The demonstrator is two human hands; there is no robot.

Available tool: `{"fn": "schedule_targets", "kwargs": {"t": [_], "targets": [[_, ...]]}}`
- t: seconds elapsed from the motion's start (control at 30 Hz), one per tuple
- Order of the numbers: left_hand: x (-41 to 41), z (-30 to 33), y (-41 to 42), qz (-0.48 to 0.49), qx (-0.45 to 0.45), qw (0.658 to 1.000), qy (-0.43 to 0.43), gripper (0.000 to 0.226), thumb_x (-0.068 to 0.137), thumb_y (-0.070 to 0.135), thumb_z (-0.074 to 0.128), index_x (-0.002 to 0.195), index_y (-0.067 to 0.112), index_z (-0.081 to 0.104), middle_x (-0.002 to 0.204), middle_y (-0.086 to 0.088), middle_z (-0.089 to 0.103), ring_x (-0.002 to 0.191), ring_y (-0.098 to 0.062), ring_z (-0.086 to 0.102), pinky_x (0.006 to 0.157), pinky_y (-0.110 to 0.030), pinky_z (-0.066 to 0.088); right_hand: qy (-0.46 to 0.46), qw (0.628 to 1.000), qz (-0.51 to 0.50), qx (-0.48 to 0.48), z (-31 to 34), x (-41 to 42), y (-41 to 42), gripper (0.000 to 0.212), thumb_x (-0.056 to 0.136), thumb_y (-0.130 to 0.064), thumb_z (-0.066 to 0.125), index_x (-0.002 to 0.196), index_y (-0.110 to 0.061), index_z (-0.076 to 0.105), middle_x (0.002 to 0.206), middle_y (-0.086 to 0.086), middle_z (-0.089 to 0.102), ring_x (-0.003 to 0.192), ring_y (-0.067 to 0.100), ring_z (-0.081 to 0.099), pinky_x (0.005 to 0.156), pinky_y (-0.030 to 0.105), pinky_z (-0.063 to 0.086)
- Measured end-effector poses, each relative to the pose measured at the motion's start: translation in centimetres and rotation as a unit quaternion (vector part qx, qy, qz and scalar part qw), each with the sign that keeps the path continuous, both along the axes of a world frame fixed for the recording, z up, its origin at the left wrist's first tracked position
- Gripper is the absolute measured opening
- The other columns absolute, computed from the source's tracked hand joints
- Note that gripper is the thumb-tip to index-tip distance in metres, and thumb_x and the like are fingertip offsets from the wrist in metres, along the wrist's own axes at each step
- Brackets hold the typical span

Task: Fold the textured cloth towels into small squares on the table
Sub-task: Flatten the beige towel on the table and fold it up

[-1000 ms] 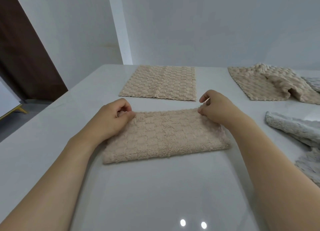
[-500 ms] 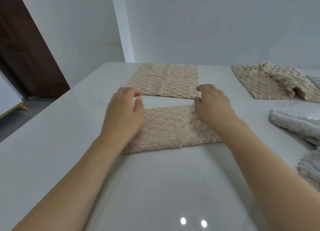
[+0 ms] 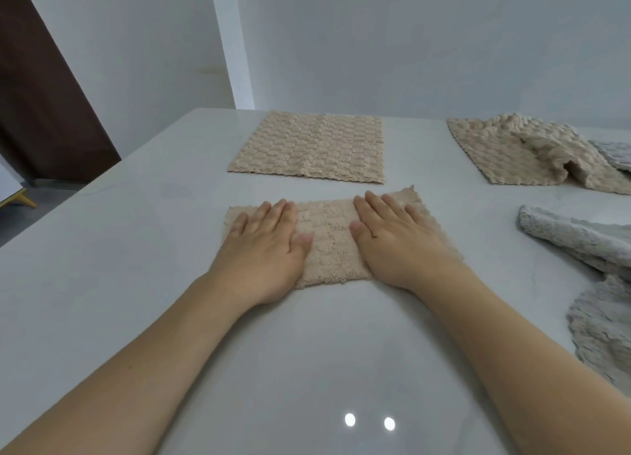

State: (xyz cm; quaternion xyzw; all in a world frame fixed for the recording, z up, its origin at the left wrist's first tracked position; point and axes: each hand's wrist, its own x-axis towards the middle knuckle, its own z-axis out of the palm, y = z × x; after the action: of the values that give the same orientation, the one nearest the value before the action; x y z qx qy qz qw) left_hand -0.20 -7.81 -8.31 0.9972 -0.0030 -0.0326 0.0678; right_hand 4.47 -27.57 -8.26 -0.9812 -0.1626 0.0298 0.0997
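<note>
1. Pressing down with both palms, we flatten the folded beige towel [image 3: 327, 239] that lies on the white table [image 3: 102, 284] directly in front of us. The left hand [image 3: 263, 246] covers its 9 o'clock half and the right hand [image 3: 399, 243] its 3 o'clock half, fingers straight and spread, gripping nothing.
2. We judge the step in hand to be smoothing a half fold: the towel reads as a wide strip, not yet a small square. Its far right corner pokes out slightly past the right fingers [image 3: 379, 205], so the layers may not match exactly.
3. At 12 o'clock, just beyond this towel, lies a flat beige towel [image 3: 307, 147], spread out and apart from it. At about 2 o'clock sits a rumpled beige towel [image 3: 532, 154], with grey towels [image 3: 580, 236] heaped at 3 o'clock, well clear of our hands.
4. The next move, as we see it, calls for pinching one short end and carrying it across to the other — lining up the edges before pressing again. The plush pile looks soft and thick, so the fold may spring open unless we hold it down.
5. Much of the task remains, since several towels look unfolded.
</note>
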Motion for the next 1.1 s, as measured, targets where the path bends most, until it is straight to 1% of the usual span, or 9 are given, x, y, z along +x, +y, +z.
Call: {"fn": "schedule_targets", "kwargs": {"t": [0.17, 0.3, 0.37, 0.5, 0.73, 0.83, 0.93, 1.0, 1.1], "targets": [[-0.2, 0.1, 1.4, 0.058, 0.012, 0.998, 0.020, 0.064, 0.101, 0.051, 0.008, 0.157, 0.022, -0.003, 0.165, 0.007, -0.007, 0.150, -0.013, -0.009, 0.121, -0.042, -0.008, 0.025, 0.995, -0.096, -0.001, 0.1, 0.9, -3.0, 0.058, 0.102, -0.043, 0.010, 0.156, -0.022, 0.003, 0.163, -0.006, -0.004, 0.149, 0.019, -0.005, 0.121, 0.041, -0.005], [-0.1, 0.8, -0.8, 0.077, 0.010, 0.996, -0.052, 0.063, 0.103, 0.044, 0.013, 0.157, 0.015, 0.003, 0.165, 0.000, -0.001, 0.151, -0.019, -0.005, 0.121, -0.045, -0.008, -0.093, 0.988, -0.124, -0.006, 1.0, 0.1, -1.7, 0.056, 0.102, -0.030, 0.018, 0.154, -0.012, 0.014, 0.163, 0.003, 0.008, 0.150, 0.025, 0.000, 0.120, 0.044, -0.005], [0.1, 1.0, -2.5, 0.049, -0.012, 0.995, -0.087, 0.061, 0.103, 0.042, 0.015, 0.157, 0.015, 0.006, 0.165, 0.000, 0.001, 0.151, -0.019, -0.003, 0.122, -0.043, -0.005, -0.121, 0.989, -0.076, 0.026, 1.1, -0.5, -0.7, 0.055, 0.102, -0.029, 0.020, 0.153, -0.011, 0.017, 0.162, 0.004, 0.013, 0.149, 0.025, 0.007, 0.120, 0.042, 0.001], [0.3, 0.2, -3.5, 0.007, -0.006, 0.999, -0.031, 0.060, 0.103, 0.047, 0.011, 0.158, 0.023, 0.005, 0.165, 0.006, 0.000, 0.151, -0.013, -0.004, 0.122, -0.041, -0.003, -0.029, 0.999, 0.023, 0.024, -0.2, -1.1, 0.1, 0.056, 0.103, -0.038, 0.016, 0.155, -0.019, 0.011, 0.163, -0.003, 0.005, 0.149, 0.017, 0.002, 0.120, 0.040, -0.001], [-0.3, 0.5, -0.6, 0.047, 0.005, 0.999, 0.014, 0.062, 0.102, 0.050, 0.009, 0.157, 0.024, 0.000, 0.165, 0.007, -0.006, 0.150, -0.010, -0.008, 0.122, -0.036, -0.006, 0.024, 0.994, -0.107, -0.013, 0.2, -0.1, -2.3, 0.061, 0.101, -0.038, 0.010, 0.155, -0.012, 0.001, 0.163, 0.002, -0.005, 0.149, 0.022, -0.006, 0.119, 0.044, -0.009], [0.5, 1.4, -1.0, 0.073, 0.014, 0.996, 0.039, 0.061, 0.103, 0.048, 0.010, 0.158, 0.022, 0.001, 0.165, 0.005, -0.005, 0.151, -0.015, -0.009, 0.121, -0.040, -0.010, -0.004, 0.990, -0.139, -0.006, 0.7, 0.2, -1.7, 0.061, 0.101, -0.033, 0.013, 0.154, -0.005, 0.006, 0.163, 0.009, -0.001, 0.149, 0.026, -0.003, 0.120, 0.045, -0.009], [1.5, 1.5, -2.9, 0.072, 0.015, 0.997, -0.030, 0.060, 0.103, 0.043, 0.013, 0.157, 0.018, 0.008, 0.165, 0.002, 0.003, 0.151, -0.019, -0.003, 0.121, -0.043, -0.007, -0.077, 0.993, -0.063, 0.058, 1.2, 0.5, -0.3, 0.057, 0.102, -0.030, 0.017, 0.154, -0.009, 0.011, 0.163, 0.006, 0.001, 0.150, 0.023, -0.002, 0.121, 0.041, -0.006], [1.7, 0.7, -3.9, 0.044, 0.014, 0.998, -0.038, 0.060, 0.104, 0.044, 0.013, 0.157, 0.018, 0.009, 0.165, 0.001, 0.005, 0.151, -0.019, -0.001, 0.122, -0.043, -0.003, -0.064, 0.995, 0.002, 0.071, 0.9, 0.6, 0.4, 0.056, 0.103, -0.033, 0.017, 0.155, -0.013, 0.010, 0.163, 0.002, -0.001, 0.150, 0.020, -0.002, 0.121, 0.039, -0.004], [2.0, -0.1, -3.4, 0.015, 0.013, 1.000, -0.009, 0.060, 0.103, 0.047, 0.012, 0.157, 0.021, 0.004, 0.165, 0.006, -0.001, 0.151, -0.014, -0.003, 0.122, -0.039, -0.003, -0.015, 0.999, 0.020, 0.024, -0.3, 0.8, 0.6, 0.058, 0.103, -0.039, 0.013, 0.155, -0.016, 0.008, 0.163, 0.001, 0.000, 0.150, 0.018, -0.003, 0.120, 0.040, -0.004]]}}
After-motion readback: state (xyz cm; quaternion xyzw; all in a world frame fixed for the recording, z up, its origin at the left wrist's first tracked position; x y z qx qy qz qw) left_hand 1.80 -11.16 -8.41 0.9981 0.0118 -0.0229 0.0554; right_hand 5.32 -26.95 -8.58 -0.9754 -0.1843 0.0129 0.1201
